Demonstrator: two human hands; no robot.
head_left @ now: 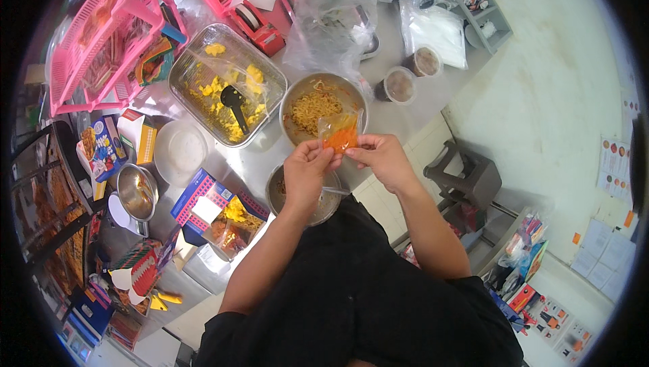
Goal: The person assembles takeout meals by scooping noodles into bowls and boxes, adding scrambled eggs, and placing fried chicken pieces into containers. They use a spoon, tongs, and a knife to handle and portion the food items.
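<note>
A small clear plastic packet with orange contents (340,138) is pinched at its near edge between both hands. My left hand (307,167) grips its left corner with thumb and fingers, while my right hand (384,159) closes on the right corner. Whether the orange stuff is powder or sauce I cannot tell. Beneath and just beyond the packet is a round metal bowl (288,105) with cooked noodles (315,111) in it. A second metal bowl (327,210), partly covered by my left hand and forearm, stands nearer to me with a utensil's handle across it.
Left of the noodles stands a metal tray (177,90) with scrambled egg and a black scoop (234,107). Pink baskets (67,76), a red tape dispenser (260,29) and a plastic bag (318,36) lie beyond. Two lidded cups (399,86) stand near the table's right edge; a filled takeaway box (226,215) sits lower left.
</note>
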